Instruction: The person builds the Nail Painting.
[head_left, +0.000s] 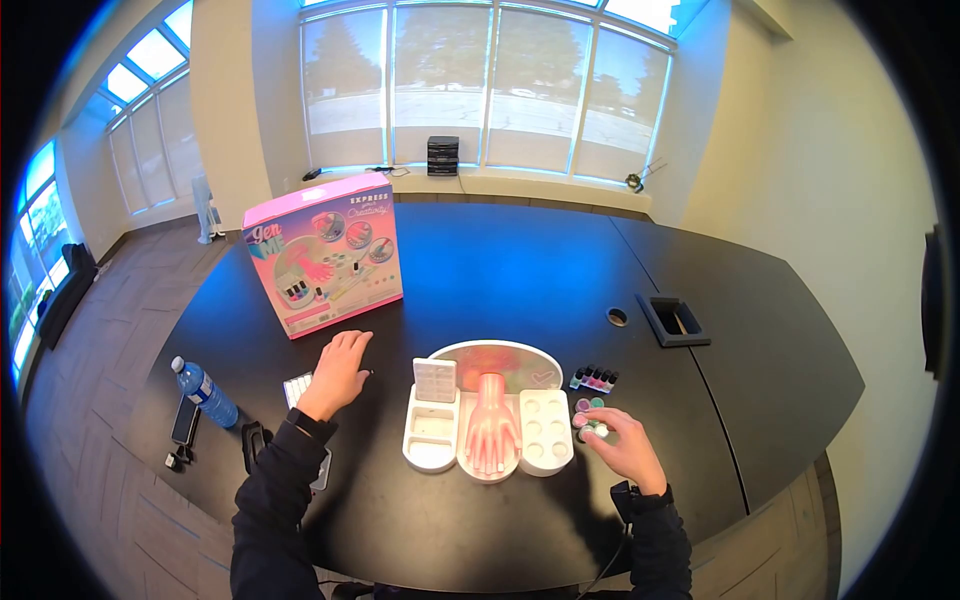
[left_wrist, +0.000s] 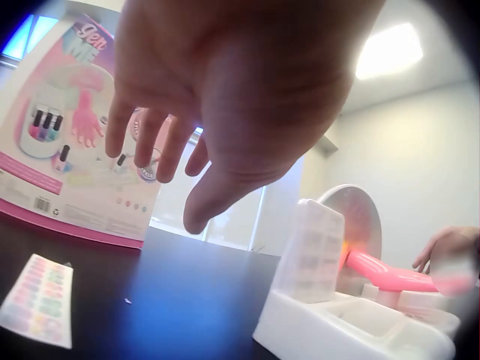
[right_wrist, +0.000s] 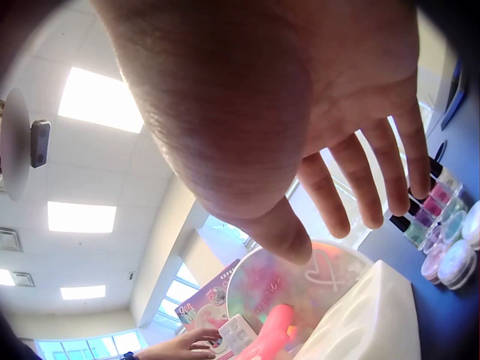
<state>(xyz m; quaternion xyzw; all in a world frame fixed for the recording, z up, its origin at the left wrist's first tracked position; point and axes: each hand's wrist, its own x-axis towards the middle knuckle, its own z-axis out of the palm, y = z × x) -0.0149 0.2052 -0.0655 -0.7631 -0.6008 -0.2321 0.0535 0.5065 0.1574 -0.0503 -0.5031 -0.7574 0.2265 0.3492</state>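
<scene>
My left hand (head_left: 340, 380) is over the table between the box and the white stand, its fingers extended and holding nothing. Below it, a sheet of small coloured stickers (left_wrist: 39, 301) lies flat. At the other side, my right hand (head_left: 632, 452) hovers with loosely bent fingers beside several small round pots (head_left: 582, 406) of pink, green and pale glitter. Nothing is in its grasp in the right wrist view. Between the hands stands a white manicure stand (head_left: 432, 456) with a round-topped mirror (head_left: 515, 358), bearing a pink toy hand (head_left: 490, 425), palm down.
A pink toy box (head_left: 325, 262) stands upright at the back left. Several nail polish bottles (head_left: 594, 379) are grouped behind the pots. A water bottle (head_left: 206, 394) and a dark phone-like object (head_left: 185, 421) lie far left. A black table socket frame (head_left: 673, 320) is at the right.
</scene>
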